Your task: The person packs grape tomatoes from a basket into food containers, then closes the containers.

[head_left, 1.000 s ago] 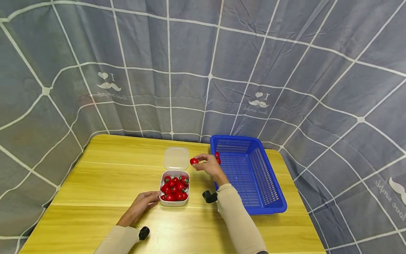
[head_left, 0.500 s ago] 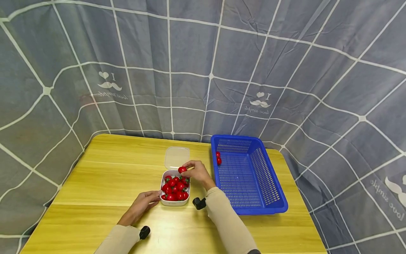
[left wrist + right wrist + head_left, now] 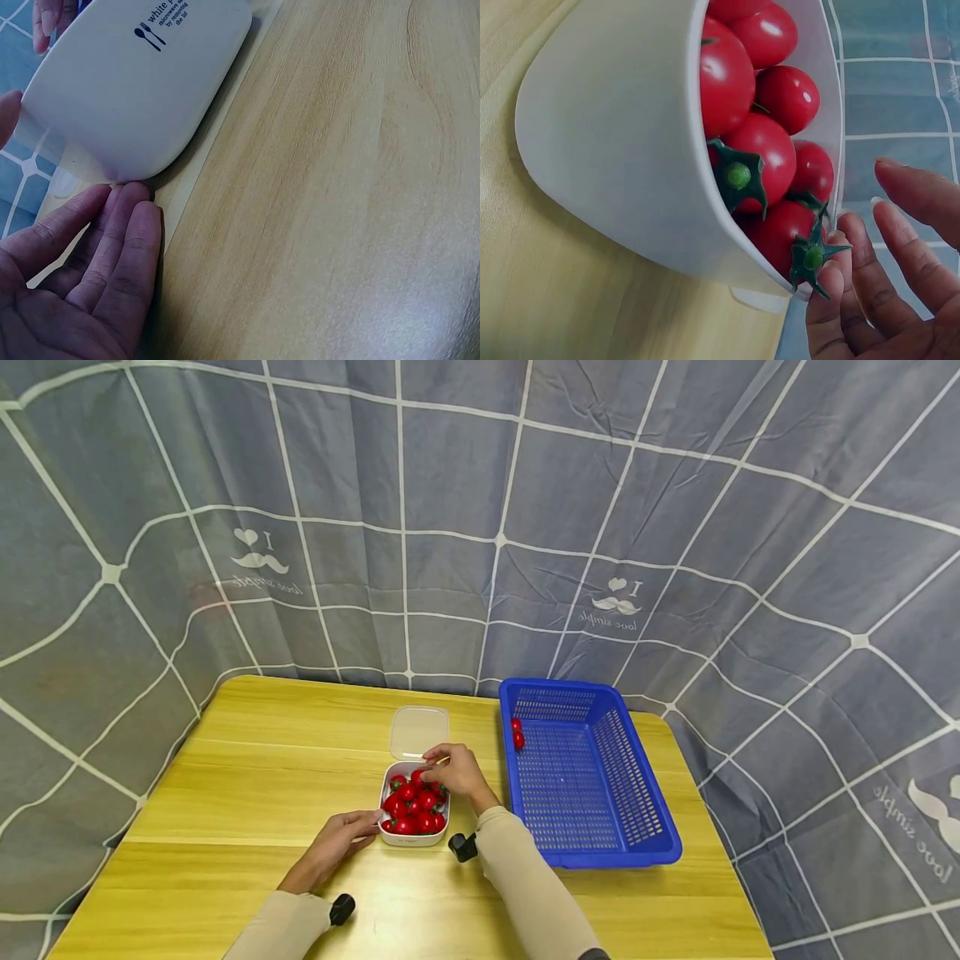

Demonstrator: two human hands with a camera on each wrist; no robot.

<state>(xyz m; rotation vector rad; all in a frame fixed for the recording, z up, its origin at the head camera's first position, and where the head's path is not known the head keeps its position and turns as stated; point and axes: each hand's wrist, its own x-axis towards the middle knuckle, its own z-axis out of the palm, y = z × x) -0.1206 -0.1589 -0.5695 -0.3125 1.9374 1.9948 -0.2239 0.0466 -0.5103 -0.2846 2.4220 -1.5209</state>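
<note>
A white square box (image 3: 414, 840) filled with red cherry tomatoes (image 3: 405, 806) stands on the table. My left hand (image 3: 339, 845) is at its left side; in the left wrist view, extended fingertips (image 3: 135, 196) touch the box's corner. Above the far right of the box is my right hand (image 3: 457, 772), near a tomato at the top of the pile. Seen from the right wrist, its fingers (image 3: 900, 232) are loosely spread beside the rim and nothing shows between thumb and index. A green-stemmed tomato (image 3: 780, 232) lies by the fingertips.
A blue perforated basket (image 3: 585, 860) stands at the right, with two red tomatoes (image 3: 518, 740) along its left wall. A translucent lid (image 3: 418, 732) lies behind the box. Grey curtain (image 3: 450, 577) with white lines hangs behind the wooden table (image 3: 225, 793).
My right hand has carried a tomato left from beside the basket to the box and let it go among the others. The left hand has stayed at the box.
</note>
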